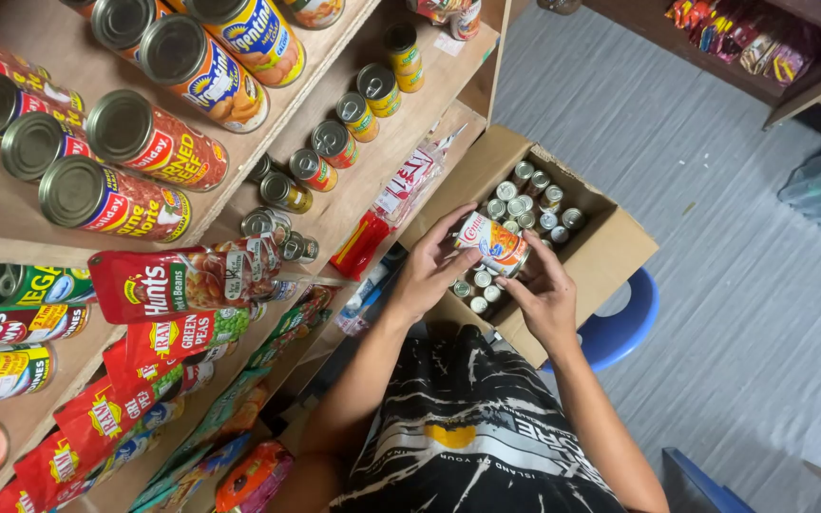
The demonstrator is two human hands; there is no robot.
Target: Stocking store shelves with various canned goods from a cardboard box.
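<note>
Both of my hands hold one small can (491, 242) with a white, orange and blue label, lying on its side above an open cardboard box (620, 249). My left hand (427, 269) grips its left end with fingers curled over the top. My right hand (544, 290) cups its right end from below. Inside the box stand several more small cans (529, 201), seen by their silver lids.
The box rests on a blue plastic stool (627, 321). Wooden shelves (429, 90) at left carry rows of tins (334, 142), larger red-labelled cans (135, 142) and red pouches (182, 280). Grey floor lies to the right, with another shelf of packets (748, 38) at top right.
</note>
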